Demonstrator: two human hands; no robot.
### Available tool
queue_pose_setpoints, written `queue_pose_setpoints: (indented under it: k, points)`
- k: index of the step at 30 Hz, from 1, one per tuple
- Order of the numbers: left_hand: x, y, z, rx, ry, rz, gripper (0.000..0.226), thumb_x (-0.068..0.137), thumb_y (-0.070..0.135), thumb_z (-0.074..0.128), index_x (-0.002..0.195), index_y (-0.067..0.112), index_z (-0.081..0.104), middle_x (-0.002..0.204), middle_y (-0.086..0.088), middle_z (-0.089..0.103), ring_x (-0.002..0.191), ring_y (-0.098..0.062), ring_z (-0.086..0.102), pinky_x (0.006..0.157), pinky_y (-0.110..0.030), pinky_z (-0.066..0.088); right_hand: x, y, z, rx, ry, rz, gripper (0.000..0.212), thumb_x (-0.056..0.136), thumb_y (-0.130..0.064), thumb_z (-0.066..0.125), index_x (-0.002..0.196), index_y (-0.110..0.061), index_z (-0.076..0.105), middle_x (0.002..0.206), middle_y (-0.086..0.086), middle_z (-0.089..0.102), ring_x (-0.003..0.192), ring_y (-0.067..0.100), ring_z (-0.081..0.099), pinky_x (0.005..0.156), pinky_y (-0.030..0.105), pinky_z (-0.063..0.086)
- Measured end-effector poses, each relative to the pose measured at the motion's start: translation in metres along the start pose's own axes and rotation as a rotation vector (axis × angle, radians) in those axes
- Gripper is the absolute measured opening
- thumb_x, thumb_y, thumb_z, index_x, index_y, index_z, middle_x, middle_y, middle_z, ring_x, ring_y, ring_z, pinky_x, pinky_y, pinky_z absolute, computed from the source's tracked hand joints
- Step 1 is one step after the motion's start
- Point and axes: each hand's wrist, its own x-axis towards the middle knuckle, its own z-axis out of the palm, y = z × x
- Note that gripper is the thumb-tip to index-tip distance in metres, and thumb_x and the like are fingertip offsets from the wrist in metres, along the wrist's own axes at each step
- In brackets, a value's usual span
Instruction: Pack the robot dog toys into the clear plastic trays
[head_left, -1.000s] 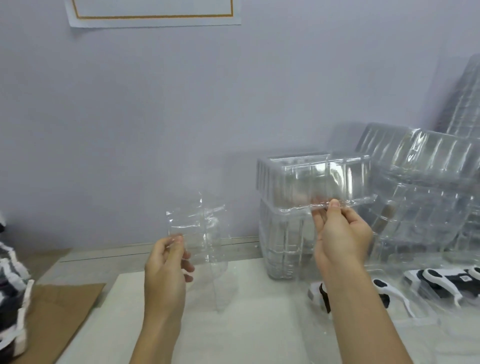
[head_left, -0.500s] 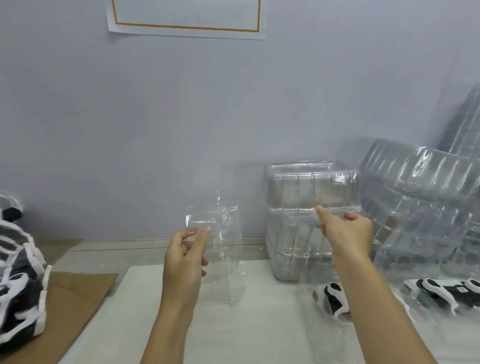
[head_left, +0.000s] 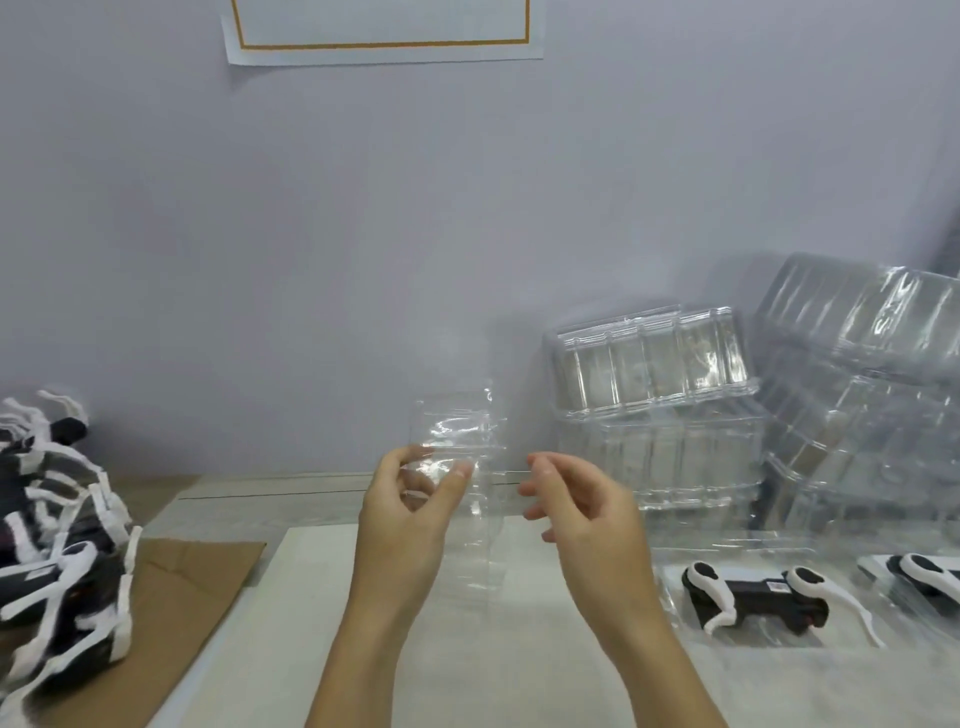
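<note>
My left hand (head_left: 410, 514) holds a small clear plastic tray (head_left: 460, 441) upright above the white table (head_left: 322, 649), thumb and fingers pinching its lower left part. My right hand (head_left: 576, 504) hovers just right of that tray with fingers apart and nothing in it. A black-and-white robot dog toy (head_left: 753, 597) lies in a clear tray on the table at the right. A second toy (head_left: 919, 571) lies at the far right edge. A heap of black-and-white robot dog toys (head_left: 57, 545) sits at the left.
A stack of clear plastic trays (head_left: 654, 405) stands against the wall right of centre, with a taller leaning stack (head_left: 857, 395) beside it. Brown cardboard (head_left: 182, 592) lies under the toy heap at the left. A paper sheet (head_left: 384, 31) hangs on the wall.
My right hand has let go of the tray on top of the stack and moved left and down toward the small tray. My left hand has kept hold of the small tray.
</note>
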Motion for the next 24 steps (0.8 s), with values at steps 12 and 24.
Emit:
queue_pose_setpoints:
  k: [12,24]
  points:
    - [-0.004,0.004,0.008,0.352,0.043,0.221,0.024,0.082,0.038,0.077,0.098,0.038,0.059,0.079,0.007,0.059,0.072,-0.009,0.056,0.059,-0.010,0.042,0.000,0.020,0.009,0.128,-0.137,0.117,0.010,0.093,-0.010,0.066,0.085,-0.007,0.071,0.070,0.007,0.073,0.065,0.018,0.072,0.062,0.020,0.054]
    - [0.023,0.018,-0.027,0.506,0.049,0.204,0.005,0.094,0.026,0.062,0.096,0.029,0.065,0.093,0.015,0.067,0.089,-0.002,0.061,0.074,-0.013,0.043,0.010,0.050,-0.009,0.278,0.037,0.324,0.024,0.103,-0.001,0.042,0.087,-0.003,0.059,0.057,-0.005,0.053,0.048,0.009,0.050,0.054,0.020,0.048]
